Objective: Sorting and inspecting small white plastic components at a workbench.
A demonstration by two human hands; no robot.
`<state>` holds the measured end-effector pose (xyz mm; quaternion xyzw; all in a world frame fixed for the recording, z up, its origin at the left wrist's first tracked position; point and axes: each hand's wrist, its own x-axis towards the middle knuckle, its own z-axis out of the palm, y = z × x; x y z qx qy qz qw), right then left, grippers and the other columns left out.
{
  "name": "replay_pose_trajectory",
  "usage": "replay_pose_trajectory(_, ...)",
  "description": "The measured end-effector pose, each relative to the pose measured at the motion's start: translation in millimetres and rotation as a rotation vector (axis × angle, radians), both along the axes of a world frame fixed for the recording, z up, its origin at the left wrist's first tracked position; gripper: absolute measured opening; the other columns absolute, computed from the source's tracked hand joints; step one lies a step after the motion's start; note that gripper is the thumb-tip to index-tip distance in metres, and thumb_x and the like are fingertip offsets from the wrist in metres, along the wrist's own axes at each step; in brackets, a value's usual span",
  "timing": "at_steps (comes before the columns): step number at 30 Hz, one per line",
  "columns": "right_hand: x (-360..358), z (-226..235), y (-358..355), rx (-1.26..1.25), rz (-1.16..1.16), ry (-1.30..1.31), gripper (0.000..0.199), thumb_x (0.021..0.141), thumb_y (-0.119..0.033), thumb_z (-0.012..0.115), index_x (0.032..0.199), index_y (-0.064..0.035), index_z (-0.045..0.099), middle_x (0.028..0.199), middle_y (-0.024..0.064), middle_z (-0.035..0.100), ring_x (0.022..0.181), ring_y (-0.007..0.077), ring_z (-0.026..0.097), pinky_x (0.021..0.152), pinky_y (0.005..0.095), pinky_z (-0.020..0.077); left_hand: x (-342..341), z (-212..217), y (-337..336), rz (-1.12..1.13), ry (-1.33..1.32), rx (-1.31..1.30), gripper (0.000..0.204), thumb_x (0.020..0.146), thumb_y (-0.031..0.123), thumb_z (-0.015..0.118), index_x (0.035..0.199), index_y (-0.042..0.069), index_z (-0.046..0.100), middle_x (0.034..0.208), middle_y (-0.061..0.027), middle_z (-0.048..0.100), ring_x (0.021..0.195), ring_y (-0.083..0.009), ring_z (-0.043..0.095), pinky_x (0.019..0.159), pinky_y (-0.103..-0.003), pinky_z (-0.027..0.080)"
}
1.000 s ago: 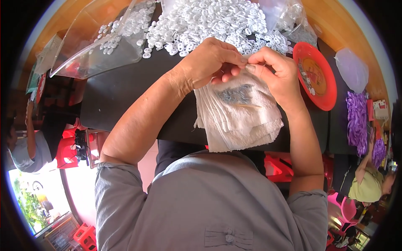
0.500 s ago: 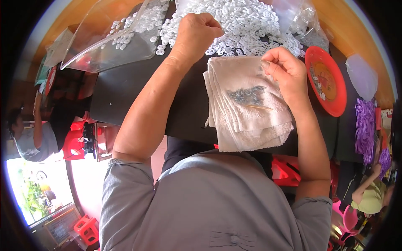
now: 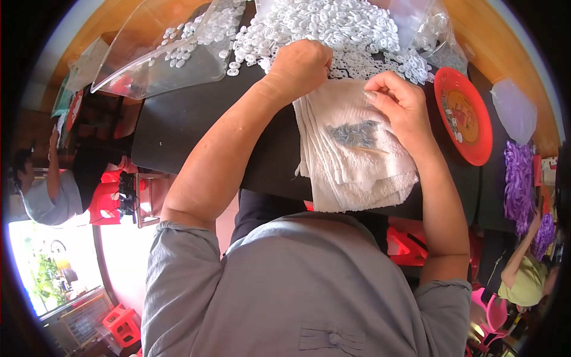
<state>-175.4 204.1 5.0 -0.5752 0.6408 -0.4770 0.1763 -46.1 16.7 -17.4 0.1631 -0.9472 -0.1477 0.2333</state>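
A folded beige towel (image 3: 351, 178) lies at the table's front edge, with a small heap of thin silvery metal pieces (image 3: 355, 134) on top. My left hand (image 3: 302, 68) is closed, fingers curled inward, over the towel's far left corner beside the pile of white oval pieces with holes (image 3: 333, 27). What its fingertips hold is hidden. Above the towel's far right part, my right hand (image 3: 403, 107) pinches thumb against forefinger; anything between them is too small to name. The two hands are a short way apart.
A clear plastic tray (image 3: 172, 80) tilts at the left with more white pieces. To the right are a red plate (image 3: 485, 125) holding a few pieces and clear plastic bags (image 3: 437, 35). Purple strands (image 3: 518, 184) hang at the far right. People sit at both sides.
My left hand has come nearer and to the right, from over the white pile to the towel's far corner. My right hand has shifted slightly left, still pinched.
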Motion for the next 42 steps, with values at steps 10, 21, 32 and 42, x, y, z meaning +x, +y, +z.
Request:
replay_pose_trajectory(10,0,1,0,0.008,-0.014,-0.032,0.005,0.086,0.003,0.06,0.091,0.0006,0.06,0.078,-0.0041,0.056,0.068,0.0022,0.048,0.061,0.0177,0.0397,-5,-2,2,0.078,0.008,-0.06,0.01,0.077,0.017,0.065,0.08,0.007,0.066,0.081,-0.01,0.066,0.077,-0.0322,0.063,0.068,-0.043,0.049)
replay_pose_trajectory(21,0,2,-2,-0.002,-0.032,-0.027,0.006,0.086,0.001,0.062,0.091,0.0004,0.061,0.078,-0.0031,0.058,0.069,0.0035,0.051,0.064,0.0192,0.0426,-15,-11,12,-0.071,0.033,-0.169,0.012,0.077,0.019,0.063,0.079,0.007,0.067,0.086,-0.0108,0.063,0.081,-0.0294,0.065,0.069,-0.041,0.052)
replay_pose_trajectory(32,0,6,0,-0.089,-0.112,-0.141,0.005,0.085,-0.002,0.064,0.09,-0.0013,0.063,0.078,-0.0026,0.061,0.069,0.0038,0.053,0.061,0.0195,0.0431,-4,19,29,-0.14,0.258,0.855,0.017,0.086,0.017,0.062,0.086,0.001,0.066,0.07,-0.0033,0.061,0.055,-0.0114,0.054,0.048,-0.026,0.042)
replay_pose_trajectory(42,13,22,1,-0.117,-0.187,-0.354,0.01,0.089,-0.006,0.062,0.097,-0.0016,0.062,0.084,0.0018,0.064,0.071,0.0085,0.06,0.061,0.0208,0.0417,0,35,63,-0.21,0.274,1.11,0.015,0.091,0.014,0.062,0.091,-0.001,0.064,0.071,-0.0018,0.059,0.056,-0.006,0.053,0.046,-0.02,0.041)
